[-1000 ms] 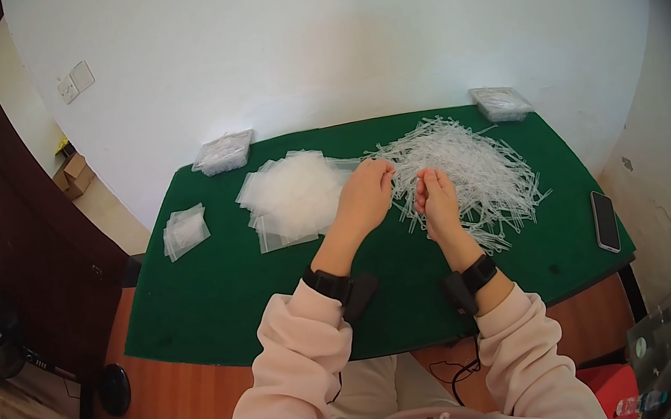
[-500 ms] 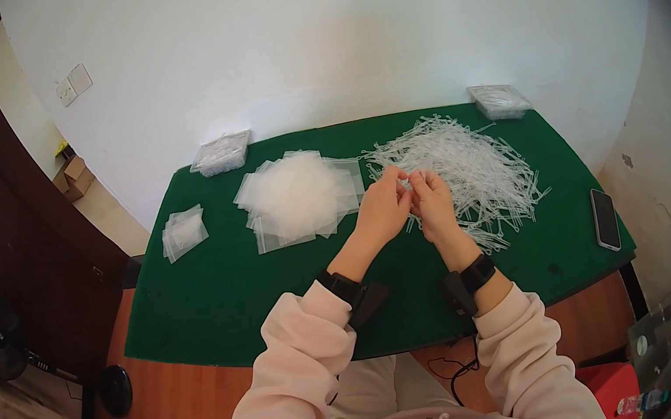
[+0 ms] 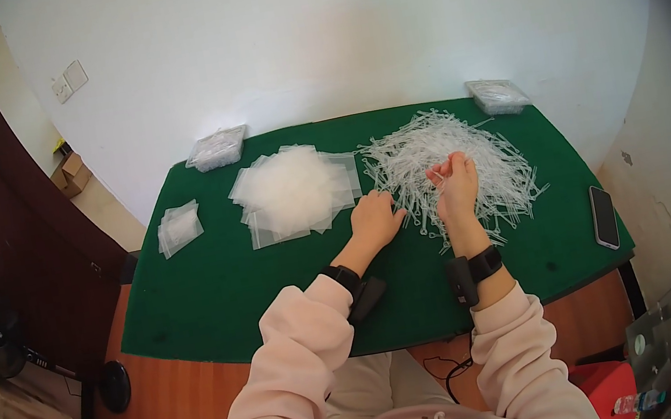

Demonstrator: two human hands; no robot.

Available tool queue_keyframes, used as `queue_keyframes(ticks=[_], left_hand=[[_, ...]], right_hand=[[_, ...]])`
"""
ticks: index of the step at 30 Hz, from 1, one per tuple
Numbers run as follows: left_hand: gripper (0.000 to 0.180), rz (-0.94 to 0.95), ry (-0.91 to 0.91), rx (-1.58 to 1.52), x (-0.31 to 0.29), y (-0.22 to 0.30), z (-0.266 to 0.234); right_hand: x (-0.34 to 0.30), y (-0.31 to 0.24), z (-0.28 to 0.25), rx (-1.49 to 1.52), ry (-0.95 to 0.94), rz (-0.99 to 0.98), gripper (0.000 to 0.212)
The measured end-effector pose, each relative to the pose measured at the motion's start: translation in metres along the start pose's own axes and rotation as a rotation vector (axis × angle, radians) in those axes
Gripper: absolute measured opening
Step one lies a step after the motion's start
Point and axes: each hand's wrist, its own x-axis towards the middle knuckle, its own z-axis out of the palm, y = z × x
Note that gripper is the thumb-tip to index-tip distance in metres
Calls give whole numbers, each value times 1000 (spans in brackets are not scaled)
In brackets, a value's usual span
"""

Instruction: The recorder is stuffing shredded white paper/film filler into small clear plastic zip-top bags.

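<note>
Left hand [image 3: 374, 219] now drops flat, fingers open, onto the green felt table [image 3: 216, 291]; right hand [image 3: 456, 185] pinches thin white plastic ties [image 3: 444, 166] mid-frame.

Bright, even daylight is filling the room, and a soft glare is glowing on the white wall [image 3: 343, 39] above the green table [image 3: 216, 291]. Shadows are staying faint. The fisheye lens is bending edges, and dark corners are framing everything.

Green table [image 3: 216, 291]: plastic ties [image 3: 487, 157], clear bags [image 3: 292, 190], phone [image 3: 604, 216].
</note>
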Motion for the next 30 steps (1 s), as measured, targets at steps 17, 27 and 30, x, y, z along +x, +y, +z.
queue_keyframes(ticks=[17, 27, 30], left_hand=[[20, -179, 59, -398, 5, -1, 1], [16, 76, 189, -453, 4, 12, -17], [15, 159, 192, -478, 2, 13, -18]], right_hand=[[-8, 5, -1, -200, -196, 99, 17], [-21, 19, -1, -496, -496, 42, 16], [-19, 22, -3, -527, -516, -10, 16]])
